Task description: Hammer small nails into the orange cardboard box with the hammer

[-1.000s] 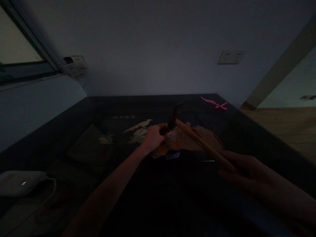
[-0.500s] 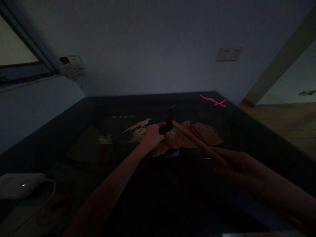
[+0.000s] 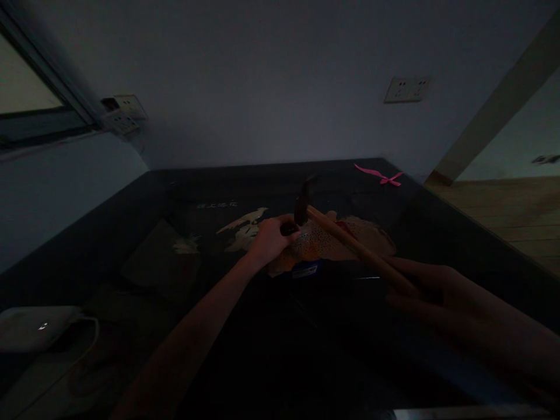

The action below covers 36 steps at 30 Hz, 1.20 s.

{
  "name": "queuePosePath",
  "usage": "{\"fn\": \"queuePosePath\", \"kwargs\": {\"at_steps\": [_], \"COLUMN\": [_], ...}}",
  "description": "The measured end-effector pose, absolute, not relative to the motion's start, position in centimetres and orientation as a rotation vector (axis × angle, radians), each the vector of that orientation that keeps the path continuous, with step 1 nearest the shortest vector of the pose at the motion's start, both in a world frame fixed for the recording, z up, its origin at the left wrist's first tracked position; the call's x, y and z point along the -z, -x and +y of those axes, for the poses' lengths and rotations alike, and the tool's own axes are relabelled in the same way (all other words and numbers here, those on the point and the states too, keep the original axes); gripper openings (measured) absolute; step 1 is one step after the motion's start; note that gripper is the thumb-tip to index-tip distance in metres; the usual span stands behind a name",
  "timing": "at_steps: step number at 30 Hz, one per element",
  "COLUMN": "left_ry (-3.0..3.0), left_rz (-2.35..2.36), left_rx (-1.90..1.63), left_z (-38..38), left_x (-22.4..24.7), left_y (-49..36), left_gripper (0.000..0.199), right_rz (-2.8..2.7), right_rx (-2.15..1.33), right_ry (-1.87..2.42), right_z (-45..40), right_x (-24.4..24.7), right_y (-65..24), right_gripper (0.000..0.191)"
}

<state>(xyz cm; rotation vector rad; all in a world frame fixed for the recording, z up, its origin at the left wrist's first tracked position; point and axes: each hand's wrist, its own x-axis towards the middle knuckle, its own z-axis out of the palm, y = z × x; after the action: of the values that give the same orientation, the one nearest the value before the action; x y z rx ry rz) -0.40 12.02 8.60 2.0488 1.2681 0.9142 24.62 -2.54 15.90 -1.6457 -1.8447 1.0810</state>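
Note:
My right hand [image 3: 431,291] is wrapped round the wooden handle of a hammer [image 3: 359,248], whose dark head points up and sits beside my left fingertips. My left hand [image 3: 272,238] is closed, thumb and fingers curled together over a patterned, crumpled sheet or bag [image 3: 315,240]; what they pinch, if anything, is too dark to make out. A small blue label [image 3: 305,270] shows at the near edge of the patterned piece, just right of my left wrist.
On the dark tabletop [image 3: 262,181] a pink ribbon [image 3: 385,178] lies at the far right corner. A white device [image 3: 39,328] with a cable is at the near left. Behind stands a wall with a socket plate [image 3: 406,90].
The hammer head has risen a little off the spot by my left fingers, and my right hand has shifted slightly right. My left hand has barely moved.

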Motion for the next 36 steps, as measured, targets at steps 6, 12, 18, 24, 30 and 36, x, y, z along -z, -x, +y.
{"fn": "queuePosePath", "kwargs": {"at_steps": [6, 12, 18, 24, 30, 36], "left_ry": [-2.072, -2.061, -2.044, -2.042, -2.01, -2.014], "left_rz": [1.282, 1.292, 1.29, 1.318, 1.269, 1.297], "left_rx": [-0.895, -0.903, -0.908, -0.895, -0.919, -0.921], "left_z": [12.01, 11.87, 11.87, 11.88, 11.99, 12.02], "left_x": [-8.69, -8.79, -8.74, -8.75, -8.58, -8.59], "left_y": [0.41, 0.34, 0.33, 0.4, 0.38, 0.37], "left_gripper": [0.01, 0.008, 0.014, 0.01, 0.016, 0.01], "right_rz": [-1.858, -1.841, -1.846, -1.867, -1.872, -1.876], "right_rx": [-1.031, -0.985, -0.999, -1.064, -1.02, -1.119], "right_ry": [1.626, 1.653, 1.659, 1.643, 1.622, 1.63], "right_z": [-2.55, -2.73, -2.54, -2.59, -2.6, -2.73], "right_x": [-16.03, -16.24, -15.99, -15.97, -15.62, -15.94], "right_y": [-24.44, -24.31, -24.42, -24.58, -24.45, -24.33], "right_gripper": [0.051, 0.051, 0.052, 0.05, 0.049, 0.054]}}
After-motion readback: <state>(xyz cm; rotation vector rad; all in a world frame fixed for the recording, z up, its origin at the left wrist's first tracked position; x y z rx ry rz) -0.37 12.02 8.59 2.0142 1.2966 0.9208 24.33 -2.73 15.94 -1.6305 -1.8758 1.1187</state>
